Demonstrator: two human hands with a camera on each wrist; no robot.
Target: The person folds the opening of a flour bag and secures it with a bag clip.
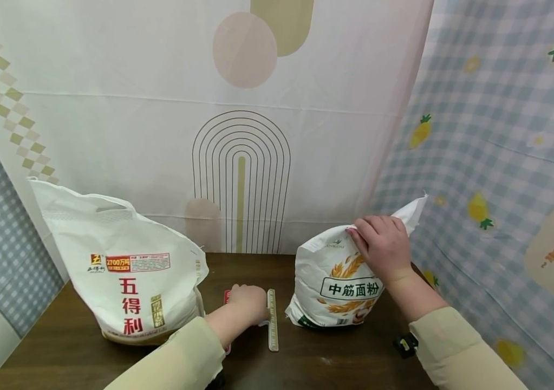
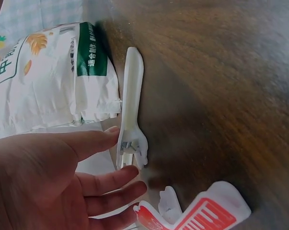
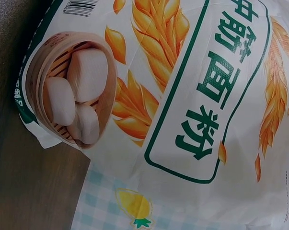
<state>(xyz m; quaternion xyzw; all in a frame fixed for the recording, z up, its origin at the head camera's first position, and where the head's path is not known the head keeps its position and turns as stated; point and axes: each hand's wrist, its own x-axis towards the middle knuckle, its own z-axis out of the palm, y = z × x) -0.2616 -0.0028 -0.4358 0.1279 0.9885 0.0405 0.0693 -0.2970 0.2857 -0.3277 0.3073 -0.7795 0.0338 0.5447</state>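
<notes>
My right hand grips the upper part of a white flour bag with wheat and green lettering, standing on the right. The right wrist view shows the bag's printed front, but not the fingers. My left hand is low at the table's middle, beside a white-and-gold bag clip. Seen from the left wrist, the thumb and loosely extended fingers are around the clip's spring end; whether they press it cannot be told. A red-and-white clip lies near the fingertips.
A larger white flour bag with red characters stands on the left of the brown wooden table, its top rising in a tall peak. Behind the table hangs a patterned cloth. A checked cloth with pineapples borders the right.
</notes>
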